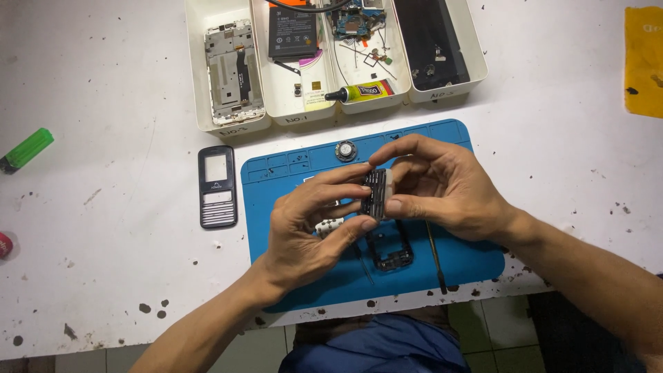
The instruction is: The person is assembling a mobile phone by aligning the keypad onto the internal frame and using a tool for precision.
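Note:
Both hands meet above a blue work mat [276,181] and hold one small phone body [377,193], black with a white edge, upright between them. My left hand [311,228] pinches its left side with thumb and fingers. My right hand [442,186] grips its right side, fingers curled over the top. Under the hands on the mat lie a black phone frame [395,255], a white keypad piece [329,224] and a thin dark tool [435,259]. A small round speaker [345,150] sits at the mat's far edge.
A black phone front cover [217,186] lies left of the mat. Several white trays [228,124] at the back hold a phone chassis, a battery, a circuit board, small parts and a yellow glue tube [362,92]. A green marker [26,149] lies far left, a yellow cloth [644,62] far right.

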